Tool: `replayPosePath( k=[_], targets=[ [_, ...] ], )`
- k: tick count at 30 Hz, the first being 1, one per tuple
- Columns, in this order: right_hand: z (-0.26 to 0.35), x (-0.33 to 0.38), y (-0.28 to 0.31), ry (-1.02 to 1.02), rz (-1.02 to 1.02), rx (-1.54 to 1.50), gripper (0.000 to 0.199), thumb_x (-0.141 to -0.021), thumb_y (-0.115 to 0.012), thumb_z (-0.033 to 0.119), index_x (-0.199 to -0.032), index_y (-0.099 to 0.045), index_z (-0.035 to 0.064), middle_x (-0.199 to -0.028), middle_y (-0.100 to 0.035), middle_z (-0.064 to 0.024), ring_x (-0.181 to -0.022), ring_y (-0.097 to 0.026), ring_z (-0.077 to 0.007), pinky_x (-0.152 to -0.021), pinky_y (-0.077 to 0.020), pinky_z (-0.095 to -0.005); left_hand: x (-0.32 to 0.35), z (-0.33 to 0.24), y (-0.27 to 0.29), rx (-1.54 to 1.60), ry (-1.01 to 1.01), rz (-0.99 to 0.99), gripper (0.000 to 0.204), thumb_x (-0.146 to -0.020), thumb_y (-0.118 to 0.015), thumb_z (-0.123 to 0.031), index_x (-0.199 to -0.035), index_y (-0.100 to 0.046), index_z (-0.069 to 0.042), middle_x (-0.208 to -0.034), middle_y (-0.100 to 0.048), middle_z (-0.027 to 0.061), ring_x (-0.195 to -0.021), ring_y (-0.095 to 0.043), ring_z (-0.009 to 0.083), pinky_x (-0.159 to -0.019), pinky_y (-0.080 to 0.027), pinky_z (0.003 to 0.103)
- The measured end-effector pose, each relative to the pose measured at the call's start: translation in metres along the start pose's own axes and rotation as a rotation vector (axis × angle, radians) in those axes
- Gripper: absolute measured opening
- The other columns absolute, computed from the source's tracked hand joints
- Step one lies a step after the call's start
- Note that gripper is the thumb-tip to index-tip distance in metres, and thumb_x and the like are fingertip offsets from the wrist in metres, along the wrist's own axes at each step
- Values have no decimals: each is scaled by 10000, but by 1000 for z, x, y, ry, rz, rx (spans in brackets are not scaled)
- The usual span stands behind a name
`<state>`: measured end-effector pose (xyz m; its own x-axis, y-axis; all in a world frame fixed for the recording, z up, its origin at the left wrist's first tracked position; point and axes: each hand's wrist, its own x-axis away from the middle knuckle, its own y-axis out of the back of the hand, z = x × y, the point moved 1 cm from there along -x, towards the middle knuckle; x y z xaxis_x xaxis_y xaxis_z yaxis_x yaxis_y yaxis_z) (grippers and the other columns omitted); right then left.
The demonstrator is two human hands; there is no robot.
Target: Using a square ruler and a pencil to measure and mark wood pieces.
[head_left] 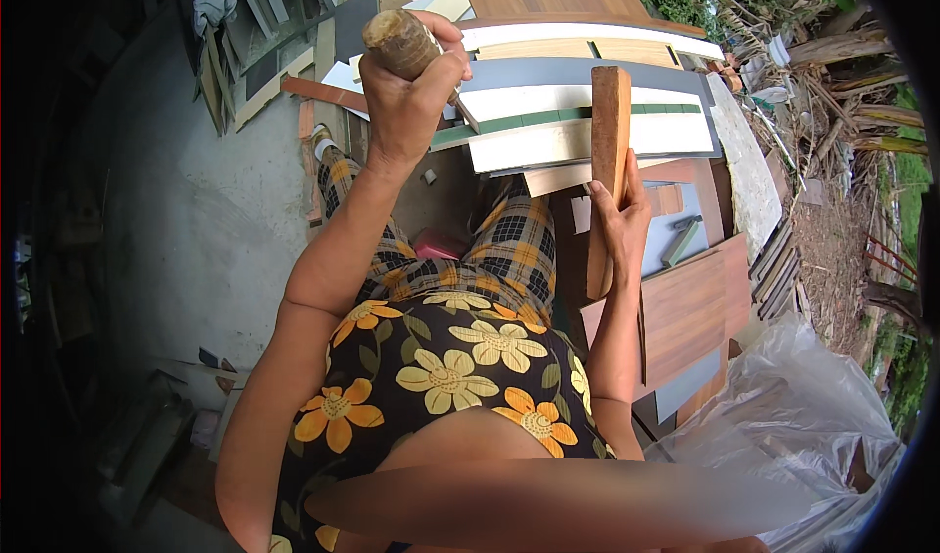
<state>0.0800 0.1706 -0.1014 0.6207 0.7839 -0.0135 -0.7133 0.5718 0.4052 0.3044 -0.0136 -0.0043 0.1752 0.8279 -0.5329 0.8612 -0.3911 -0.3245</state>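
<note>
Brown wooden-handled tool (401, 48) gripped in left hand (413, 98); squared brown wooden block (610, 113) clasped in right hand (624, 222); hands apart. Narrow blade (469, 115) held near green strip (548, 118) across white boards (529, 150). Strip in place; work judged unfinished.

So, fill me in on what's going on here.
A person is working over a stack of boards. Their left hand grips a chisel by its handle, blade angled down toward the green strip on the stack; whether the tip touches is hard to tell. Their right hand holds a long block of wood, which appears over the stack's right part. Brown panels and a clear plastic sheet lie to the right.
</note>
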Motion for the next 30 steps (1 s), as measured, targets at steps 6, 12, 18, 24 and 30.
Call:
replayPosePath(
  k=[6, 12, 18, 24, 30],
  targets=[
    [-9, -1, -2, 116, -49, 38, 742, -813, -733, 185, -1454, -389, 40, -1208, -616, -186, -990, -630, -206, -869, -501, -322, 1, -8, -10, -286, 9, 102, 94, -819, -568, 31, -910, -580, 10, -729, -612, 68, -664, -595, 124, -620, -491, 267],
    [0, 2, -2, 39, -17, 55, 745, -800, -706, 178, -1449, -377, 13, -1358, -514, -246, -1222, -545, -307, -1007, -443, -373, -13, -6, -25, -343, 14, 231, 82, -801, -595, -3, -882, -604, -11, -709, -614, 29, -660, -598, 93, -600, -478, 246],
    [5, 1, -1, 5, -13, 47, 735, -799, -704, 184, -1442, -391, 12, -1334, -533, -248, -1205, -559, -311, -1003, -443, -377, -14, 0, -27, -380, -23, 138, 86, -786, -591, -2, -867, -611, -19, -675, -604, 12, -636, -584, 77, -591, -467, 237],
    [52, 3, 9, 22, 0, 13, 712, -781, -703, 123, -1424, -421, 5, -1320, -551, -228, -1153, -584, -267, -969, -462, -354, -5, 1, -33, -346, -48, 122, 90, -761, -607, -16, -851, -614, -19, -685, -599, -5, -635, -563, 62, -605, -465, 235],
    [176, 21, 27, 497, 50, -215, 764, -766, -751, 103, -1430, -395, -22, -1372, -508, -184, -1201, -542, -241, -997, -439, -346, -1, -5, -36, -361, -26, 160, 125, -732, -640, -41, -823, -563, -5, -679, -600, 45, -629, -578, 119, -649, -495, 292]
  ],
)
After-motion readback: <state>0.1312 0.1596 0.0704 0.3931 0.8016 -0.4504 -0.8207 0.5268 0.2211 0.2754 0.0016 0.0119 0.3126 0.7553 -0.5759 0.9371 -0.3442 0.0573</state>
